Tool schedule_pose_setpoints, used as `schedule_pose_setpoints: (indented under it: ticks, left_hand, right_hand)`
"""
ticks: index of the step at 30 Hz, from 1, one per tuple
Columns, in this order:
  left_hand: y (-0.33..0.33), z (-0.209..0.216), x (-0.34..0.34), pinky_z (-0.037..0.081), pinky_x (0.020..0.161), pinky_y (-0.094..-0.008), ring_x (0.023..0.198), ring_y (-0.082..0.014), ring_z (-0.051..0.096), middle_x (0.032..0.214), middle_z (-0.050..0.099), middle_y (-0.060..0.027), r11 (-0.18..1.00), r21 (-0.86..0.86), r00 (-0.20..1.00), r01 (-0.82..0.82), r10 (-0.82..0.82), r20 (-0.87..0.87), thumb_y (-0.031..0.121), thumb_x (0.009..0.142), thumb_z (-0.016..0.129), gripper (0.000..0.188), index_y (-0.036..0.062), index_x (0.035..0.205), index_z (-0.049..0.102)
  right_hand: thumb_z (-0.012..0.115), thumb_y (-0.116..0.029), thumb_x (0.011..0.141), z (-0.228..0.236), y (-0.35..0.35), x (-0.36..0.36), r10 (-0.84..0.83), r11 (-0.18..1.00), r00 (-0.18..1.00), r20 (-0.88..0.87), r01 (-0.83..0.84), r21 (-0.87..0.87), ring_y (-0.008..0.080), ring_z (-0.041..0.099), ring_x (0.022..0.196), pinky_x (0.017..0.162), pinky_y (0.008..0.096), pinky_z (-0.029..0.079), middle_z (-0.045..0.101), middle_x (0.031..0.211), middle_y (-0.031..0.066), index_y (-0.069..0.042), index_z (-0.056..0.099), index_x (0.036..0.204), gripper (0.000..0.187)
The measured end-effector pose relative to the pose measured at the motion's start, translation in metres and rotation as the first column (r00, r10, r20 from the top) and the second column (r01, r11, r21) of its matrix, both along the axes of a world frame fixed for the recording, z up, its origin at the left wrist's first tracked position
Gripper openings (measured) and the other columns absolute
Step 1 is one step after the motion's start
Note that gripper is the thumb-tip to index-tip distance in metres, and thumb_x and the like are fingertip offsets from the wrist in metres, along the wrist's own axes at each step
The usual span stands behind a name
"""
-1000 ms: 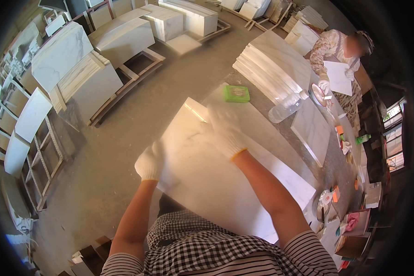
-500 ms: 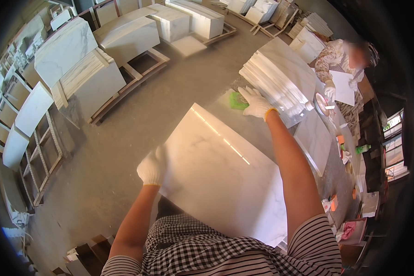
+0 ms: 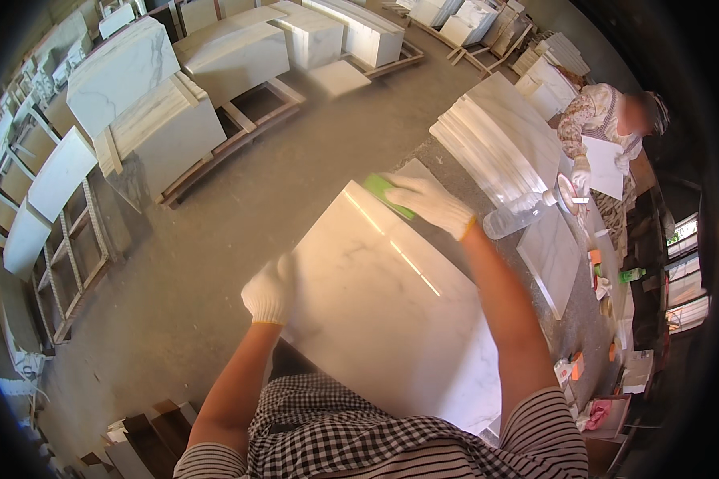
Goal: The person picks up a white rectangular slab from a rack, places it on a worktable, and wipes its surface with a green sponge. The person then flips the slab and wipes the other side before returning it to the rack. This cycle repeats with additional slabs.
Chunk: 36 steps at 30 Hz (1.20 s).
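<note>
A large white marble slab (image 3: 383,311), polished and faintly veined, lies in front of me with one corner pointing away. My left hand (image 3: 267,292), in a white knit glove, grips the slab's left edge; its fingers are partly hidden and smeared. At the far right edge, close to the far corner, my gloved right hand (image 3: 433,204) holds a green block-shaped pad (image 3: 385,196) against the slab. The fingers lie over the pad and cover part of it.
A stack of marble tiles (image 3: 491,132) and a clear plastic bottle (image 3: 513,217) stand at right, with another marble piece (image 3: 550,257) nearby. A gloved co-worker (image 3: 599,132) holds a white tile (image 3: 604,166). Pallets with marble blocks (image 3: 164,120) line the far left.
My right hand has taken the green pad from the grey surface beside the slab and brought it left onto the slab's edge. My left hand stays at the left edge.
</note>
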<state>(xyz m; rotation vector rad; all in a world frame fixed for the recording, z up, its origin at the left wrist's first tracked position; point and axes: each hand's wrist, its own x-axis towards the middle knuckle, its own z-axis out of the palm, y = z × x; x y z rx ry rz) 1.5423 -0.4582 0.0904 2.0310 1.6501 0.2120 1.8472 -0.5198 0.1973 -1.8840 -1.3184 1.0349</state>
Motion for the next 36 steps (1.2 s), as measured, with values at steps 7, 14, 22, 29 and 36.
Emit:
schedule_pose_setpoints:
  ticks: [7, 14, 22, 29, 36]
  left_hand:
    - [0.001, 0.006, 0.000, 0.051, 0.080, -0.0485, 0.086, -0.0405, 0.067, 0.088, 0.070, -0.0213, 1.000, -0.018, 1.000, 0.013, -0.014, -0.017, 0.051, 0.096, 0.041, 0.052, 0.0083, 0.092, 0.071]
    - [-0.001, 0.009, 0.001, 0.051, 0.081, -0.0487, 0.087, -0.0411, 0.067, 0.088, 0.070, -0.0219, 0.999, -0.016, 0.999, 0.051, -0.050, 0.019, 0.051, 0.097, 0.041, 0.053, 0.0082, 0.093, 0.071]
    - [0.002, 0.004, 0.000, 0.052, 0.078, -0.0485, 0.083, -0.0403, 0.067, 0.086, 0.070, -0.0209, 1.000, -0.020, 1.000, 0.011, -0.011, -0.009, 0.051, 0.096, 0.044, 0.051, 0.0075, 0.089, 0.070]
    - [-0.002, 0.004, 0.002, 0.050, 0.071, -0.0505, 0.077, -0.0417, 0.064, 0.078, 0.067, -0.0198, 0.995, 0.090, 0.998, 0.038, -0.041, 0.039, 0.051, 0.098, 0.042, 0.053, 0.0069, 0.080, 0.065]
    - [0.001, 0.003, 0.001, 0.050, 0.071, -0.0507, 0.076, -0.0418, 0.064, 0.077, 0.067, -0.0205, 0.998, 0.059, 1.000, 0.011, -0.011, 0.004, 0.052, 0.098, 0.042, 0.054, 0.0069, 0.079, 0.065]
  right_hand:
    - [0.054, -0.033, 0.097, -0.015, 0.049, -0.025, -0.051, 0.994, 0.976, 0.210, 0.029, 0.107, 0.0200, 0.049, 0.131, 0.107, 0.0304, 0.036, 0.053, 0.143, 0.0137, -0.002, 0.045, 0.144, 0.056]
    - [0.056, -0.032, 0.096, -0.013, 0.007, -0.018, -0.048, 0.994, 0.981, 0.189, 0.028, 0.107, 0.0222, 0.051, 0.130, 0.106, 0.0307, 0.038, 0.054, 0.141, 0.0167, -0.001, 0.045, 0.142, 0.057]
    - [0.056, -0.027, 0.096, -0.013, 0.017, -0.028, -0.094, 0.984, 0.990, 0.105, 0.077, 0.159, 0.0226, 0.053, 0.128, 0.106, 0.0306, 0.038, 0.055, 0.139, 0.0174, 0.000, 0.046, 0.141, 0.054]
    - [0.057, -0.024, 0.095, -0.022, 0.033, -0.024, -0.125, 0.986, 0.970, 0.210, 0.097, 0.139, 0.0211, 0.052, 0.128, 0.106, 0.0306, 0.038, 0.055, 0.140, 0.0164, 0.000, 0.047, 0.141, 0.053]
    - [0.058, -0.025, 0.095, -0.020, 0.007, -0.023, -0.134, 0.978, 0.982, 0.131, 0.110, 0.176, 0.0223, 0.053, 0.127, 0.105, 0.0311, 0.039, 0.057, 0.138, 0.0165, -0.001, 0.049, 0.139, 0.051]
